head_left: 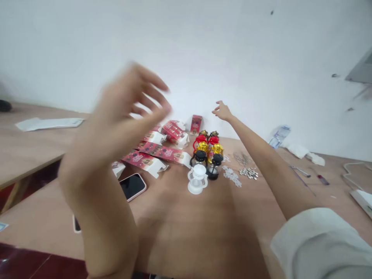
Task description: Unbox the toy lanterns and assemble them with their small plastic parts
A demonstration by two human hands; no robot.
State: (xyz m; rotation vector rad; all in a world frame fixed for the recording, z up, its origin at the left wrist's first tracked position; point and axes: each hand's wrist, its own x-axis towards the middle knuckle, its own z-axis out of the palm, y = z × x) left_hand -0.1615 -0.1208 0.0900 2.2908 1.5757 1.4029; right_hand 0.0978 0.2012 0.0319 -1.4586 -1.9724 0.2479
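My left hand (128, 104) is raised close to the camera, blurred, its fingers spread and slightly curled, holding nothing. My right hand (222, 111) stretches far out above the table near the wall, fingers apart and empty, above a small upright red box (196, 124). Below it stand small toy lanterns in a cluster: red ones (200, 138), gold ones (216, 148), black ones (213, 168) and a white one (197, 179) in front. Flat red-and-white cartons (162, 152) lie to the left of the lanterns.
A phone in a pink case (132, 186) lies on the wooden table (186, 228) left of centre. Small metal and white parts (241, 172) are scattered right of the lanterns. Tools (308, 174) and white items lie at the right. A second table with a white sheet (48, 123) stands at the left.
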